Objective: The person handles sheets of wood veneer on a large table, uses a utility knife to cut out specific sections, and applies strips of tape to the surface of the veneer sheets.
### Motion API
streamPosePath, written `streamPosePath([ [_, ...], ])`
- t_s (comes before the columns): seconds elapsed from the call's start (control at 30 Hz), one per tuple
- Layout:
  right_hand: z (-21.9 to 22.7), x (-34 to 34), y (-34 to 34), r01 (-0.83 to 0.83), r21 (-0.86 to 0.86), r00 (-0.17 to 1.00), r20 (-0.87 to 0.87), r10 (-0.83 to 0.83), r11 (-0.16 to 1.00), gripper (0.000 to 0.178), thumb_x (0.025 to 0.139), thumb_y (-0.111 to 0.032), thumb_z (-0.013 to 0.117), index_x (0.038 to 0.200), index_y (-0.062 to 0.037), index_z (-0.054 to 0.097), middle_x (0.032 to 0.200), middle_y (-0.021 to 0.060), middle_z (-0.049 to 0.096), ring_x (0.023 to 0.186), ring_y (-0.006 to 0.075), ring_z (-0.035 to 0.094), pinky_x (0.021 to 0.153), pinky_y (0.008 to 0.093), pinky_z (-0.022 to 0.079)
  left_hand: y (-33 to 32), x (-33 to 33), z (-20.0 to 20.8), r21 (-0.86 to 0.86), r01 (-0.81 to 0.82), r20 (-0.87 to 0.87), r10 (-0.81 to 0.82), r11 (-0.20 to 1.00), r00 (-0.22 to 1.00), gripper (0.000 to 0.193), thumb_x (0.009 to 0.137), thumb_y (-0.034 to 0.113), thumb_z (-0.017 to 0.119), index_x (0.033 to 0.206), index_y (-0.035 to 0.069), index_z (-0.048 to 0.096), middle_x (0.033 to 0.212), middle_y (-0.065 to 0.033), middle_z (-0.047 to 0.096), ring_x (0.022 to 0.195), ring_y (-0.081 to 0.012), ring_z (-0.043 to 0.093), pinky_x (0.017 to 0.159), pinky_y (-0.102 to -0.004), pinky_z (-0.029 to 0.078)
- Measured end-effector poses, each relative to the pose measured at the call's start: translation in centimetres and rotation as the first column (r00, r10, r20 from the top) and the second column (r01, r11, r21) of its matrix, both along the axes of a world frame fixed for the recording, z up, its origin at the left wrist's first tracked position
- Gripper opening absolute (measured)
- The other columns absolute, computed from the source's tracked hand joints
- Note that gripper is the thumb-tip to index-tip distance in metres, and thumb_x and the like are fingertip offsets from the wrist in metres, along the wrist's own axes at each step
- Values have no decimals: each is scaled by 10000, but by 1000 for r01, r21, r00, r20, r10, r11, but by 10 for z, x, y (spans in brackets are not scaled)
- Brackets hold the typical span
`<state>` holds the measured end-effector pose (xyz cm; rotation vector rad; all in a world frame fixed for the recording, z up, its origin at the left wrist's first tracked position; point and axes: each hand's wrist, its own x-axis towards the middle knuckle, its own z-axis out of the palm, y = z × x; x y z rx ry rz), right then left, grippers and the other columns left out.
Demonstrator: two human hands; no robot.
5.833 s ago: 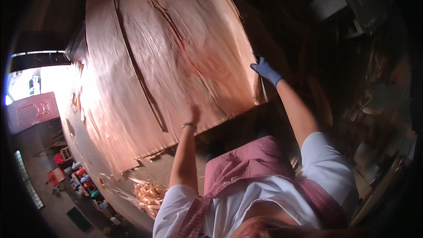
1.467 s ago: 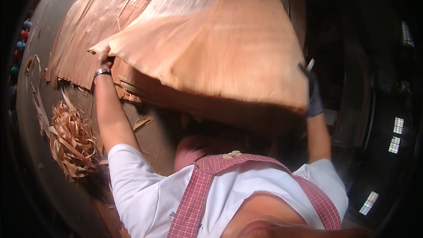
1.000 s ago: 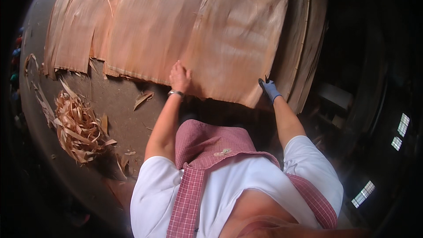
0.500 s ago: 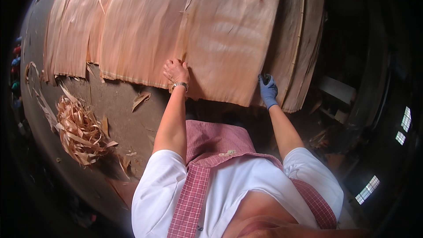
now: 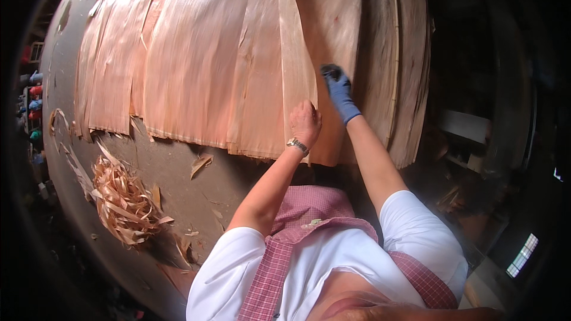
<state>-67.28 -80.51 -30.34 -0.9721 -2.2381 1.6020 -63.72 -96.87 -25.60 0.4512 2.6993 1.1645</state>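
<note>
Thin reddish-brown wood veneer sheets lie side by side, overlapping, in front of me. My left hand, bare with a metal-banded watch, is closed at the lower end of a narrow, lighter veneer strip whose right edge stands raised. The fingers curl at that edge and their tips are hidden. To its right and a little farther off, my right hand wears a blue glove with dark fingers. It looks closed beside the raised edge, over a shaded sheet; what it holds, if anything, cannot be made out.
A heap of curled veneer strips lies on the grey-brown surface at the left, with loose scraps near it. A thin pale strip runs along the darker sheets at the right. Colourful items line the far left.
My left hand has moved right along the veneer's near end. My right hand has moved left and farther away from me, off the sheet's lower right edge. A veneer edge now stands raised between them.
</note>
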Motion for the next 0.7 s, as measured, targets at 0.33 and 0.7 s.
streamPosePath([
  [0.33,-32,188,195,-271,565,595,735,-325,779,630,867,-389,625,1336,-41,389,1296,228,466,1095,391,570,843,475,513,82,42,45,153,-55,254,15,987,967,420,823,5,591,1236,6,516,672,-188,573,608,-323,589,580,-420,474],
  [0.7,-61,245,279,80,150,934,333,-126,985,387,837,-338,641,1125,-89,567,993,190,672,928,380,643,771,450,528,262,103,67,-211,366,296,-297,906,908,478,838,80,484,1313,93,523,1025,-186,660,886,-357,635,751,-461,508],
])
